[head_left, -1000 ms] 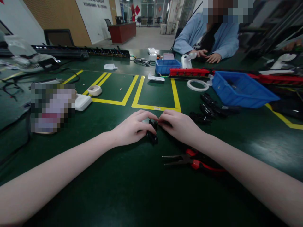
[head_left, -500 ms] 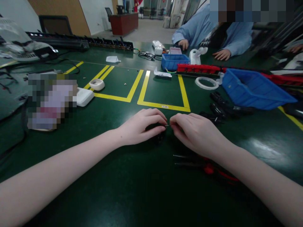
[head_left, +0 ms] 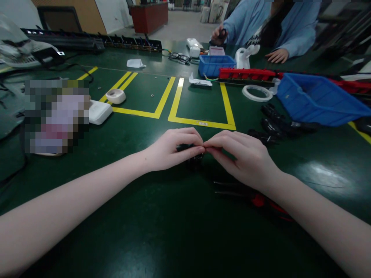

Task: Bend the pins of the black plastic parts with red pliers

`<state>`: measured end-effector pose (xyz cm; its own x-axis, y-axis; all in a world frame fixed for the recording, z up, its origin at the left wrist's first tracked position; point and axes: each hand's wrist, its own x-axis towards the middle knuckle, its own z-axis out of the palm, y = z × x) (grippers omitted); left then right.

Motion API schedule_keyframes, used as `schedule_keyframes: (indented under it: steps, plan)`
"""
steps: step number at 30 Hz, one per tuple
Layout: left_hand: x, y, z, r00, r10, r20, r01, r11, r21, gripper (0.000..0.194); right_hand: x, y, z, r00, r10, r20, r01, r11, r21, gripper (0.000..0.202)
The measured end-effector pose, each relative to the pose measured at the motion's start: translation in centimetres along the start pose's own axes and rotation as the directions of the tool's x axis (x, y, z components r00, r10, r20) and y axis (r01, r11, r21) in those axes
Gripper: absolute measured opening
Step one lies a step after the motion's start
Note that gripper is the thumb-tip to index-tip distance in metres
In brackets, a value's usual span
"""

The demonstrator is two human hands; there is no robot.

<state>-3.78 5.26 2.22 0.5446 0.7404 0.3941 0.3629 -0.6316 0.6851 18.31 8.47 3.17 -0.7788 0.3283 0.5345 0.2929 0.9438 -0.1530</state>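
My left hand (head_left: 176,148) is closed, with thumb and fingers around a small black part (head_left: 195,160) that shows below and between them. Its fingertips meet those of my right hand (head_left: 242,156) above the green table. The right thumb and fingers are pinched together; whatever lies between them is hidden. Beneath the right hand lies a tool with red on it (head_left: 257,199) and two thin, pointed ends, partly covered by the wrist.
Several black parts (head_left: 274,119) lie beside a tilted blue bin (head_left: 321,100) at right. A tape ring (head_left: 257,93), yellow tape outlines (head_left: 203,122), a white box (head_left: 99,112) and a pixelated object (head_left: 58,119) are around. Across the table sits a person in blue sleeves (head_left: 301,34).
My right fingertips have moved in to touch the left ones; the thin, light-coloured piece between them is now hidden. The person opposite has raised one hand, holding something dark. The view has tilted slightly down.
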Motion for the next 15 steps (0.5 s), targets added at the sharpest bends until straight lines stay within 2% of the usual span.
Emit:
schedule_keyframes:
  steps: [4, 7, 9, 15]
  plan:
    - [-0.22, 0.3, 0.14, 1.0, -0.024, 0.004, 0.023, 0.985, 0.17, 0.021, -0.32, -0.04, -0.17, 0.997, 0.076, -0.033, -0.072, 0.992, 0.107, 0.008]
    - [-0.46, 0.32, 0.38, 0.995, -0.086, 0.047, 0.067, 0.945, 0.319, 0.057, -0.67, -0.04, -0.32, 0.993, 0.118, -0.028, -0.113, 0.985, 0.133, 0.008]
    - [-0.56, 0.16, 0.53, 0.992, -0.106, 0.072, 0.076, 0.94, 0.331, 0.069, -0.87, 0.02, -0.29, 0.993, 0.12, 0.003, -0.12, 0.986, 0.119, 0.009]
    - [-0.58, -0.3, 0.44, 0.989, -0.137, 0.062, 0.12, 0.966, 0.229, 0.057, -0.99, 0.26, 0.06, 0.997, 0.052, 0.059, -0.053, 0.999, 0.002, 0.013]
